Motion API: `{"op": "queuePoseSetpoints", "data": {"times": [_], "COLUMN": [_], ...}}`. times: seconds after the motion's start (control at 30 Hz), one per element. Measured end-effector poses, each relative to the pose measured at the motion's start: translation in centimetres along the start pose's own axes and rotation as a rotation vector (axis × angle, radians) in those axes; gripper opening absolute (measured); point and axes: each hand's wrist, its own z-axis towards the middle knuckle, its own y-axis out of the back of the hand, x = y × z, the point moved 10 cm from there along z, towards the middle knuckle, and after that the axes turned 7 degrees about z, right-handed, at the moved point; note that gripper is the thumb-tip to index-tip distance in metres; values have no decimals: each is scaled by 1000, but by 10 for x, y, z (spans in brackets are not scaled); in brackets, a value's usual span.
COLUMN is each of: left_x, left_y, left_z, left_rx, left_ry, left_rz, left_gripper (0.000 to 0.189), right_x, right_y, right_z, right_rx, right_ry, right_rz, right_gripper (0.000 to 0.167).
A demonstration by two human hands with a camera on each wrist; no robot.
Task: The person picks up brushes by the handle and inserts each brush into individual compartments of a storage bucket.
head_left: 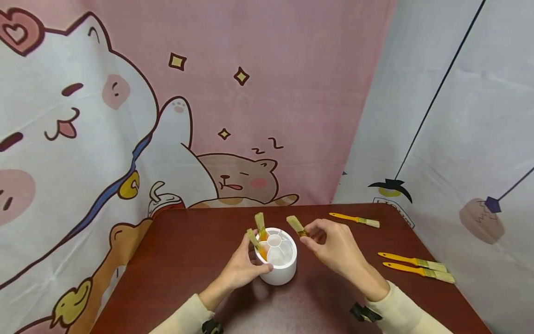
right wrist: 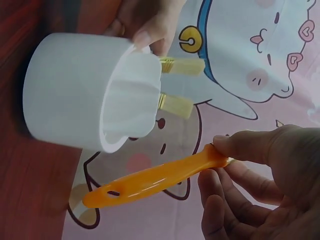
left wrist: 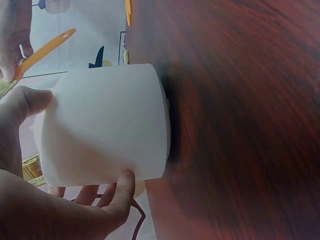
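A white round holder (head_left: 278, 277) with an inner divider of several compartments stands on the table. My left hand (head_left: 242, 269) grips its side, the thumb at the front and the other fingers round the left and back. Two paintbrushes stand bristles up in the compartments on its left, one brush (head_left: 260, 222) behind the other brush (head_left: 253, 238). To the right of the holder, my right hand (head_left: 333, 243) pinches a third paintbrush (right wrist: 150, 177) near its metal band. This brush is in the air with its bristles up and its orange handle slanting down, apart from the holder.
On the right of the dark red table (head_left: 187, 260) lie three more paintbrushes: one brush (head_left: 354, 218) at the back, and a pair, the upper brush (head_left: 413, 261) and lower brush (head_left: 418, 272), near the right edge. A printed cloth (head_left: 292, 116) hangs behind.
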Motion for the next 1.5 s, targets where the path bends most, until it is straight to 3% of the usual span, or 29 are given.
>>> {"op": "queuePoseSetpoints", "data": {"times": [0.5, 0.87, 1.5], "left_x": [-2, -1, -1], "left_y": [0, 1, -2], "left_z": [-1, -2, -3], "left_rx": [0, 5, 19], "left_ry": [6, 7, 6], "left_rz": [12, -5, -23], "left_gripper": [113, 113, 114], "right_x": [36, 51, 61], "right_y": [-11, -22, -32], "right_z": [1, 1, 1], "right_rx": [-15, 23, 10], "right_ry": [148, 148, 200], "right_rz": [48, 98, 163], "right_gripper": [22, 22, 22]}}
